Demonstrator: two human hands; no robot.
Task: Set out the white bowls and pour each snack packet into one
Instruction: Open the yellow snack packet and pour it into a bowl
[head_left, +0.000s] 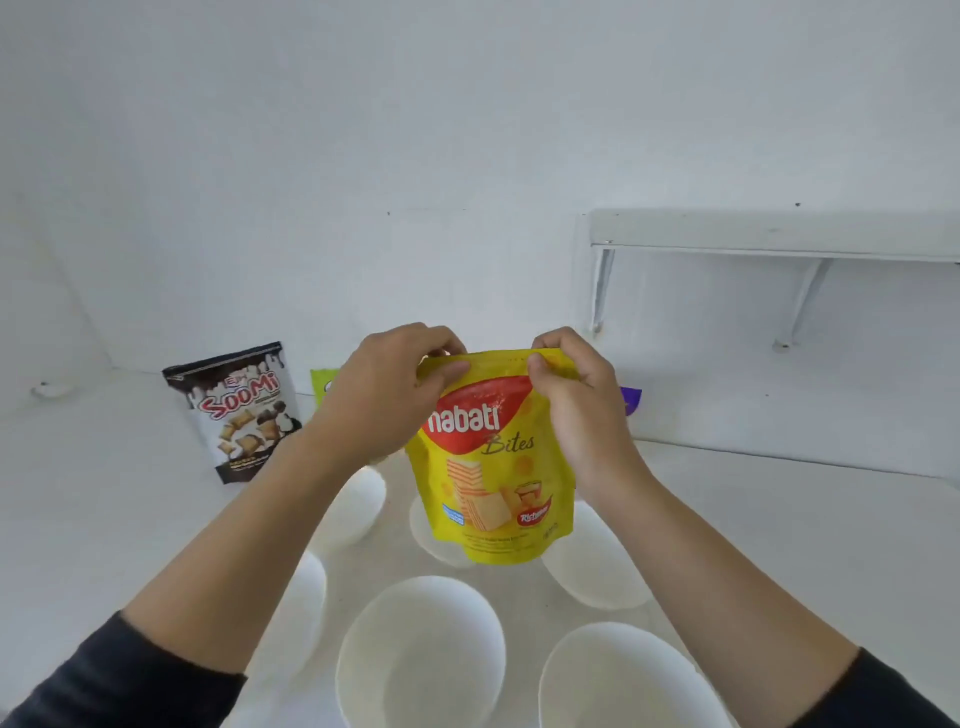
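Yellow Nabati Bites packet (493, 467) hung upright in the air above the white bowls (421, 649), its printed front toward the camera. Left hand (389, 389) pinched the packet's top left corner between thumb and curled fingers. Right hand (576, 410) pinched the top edge nearer the right corner the same way. Six bowls sat clustered close together on the white counter (104, 519) below. Black Soomi packet (236, 410) stood upright at the wall, well left. Green packet (321, 384) showed partly behind the left hand, purple packet (631, 400) partly behind the right. White shelf (779, 234) was fixed to the wall at right.
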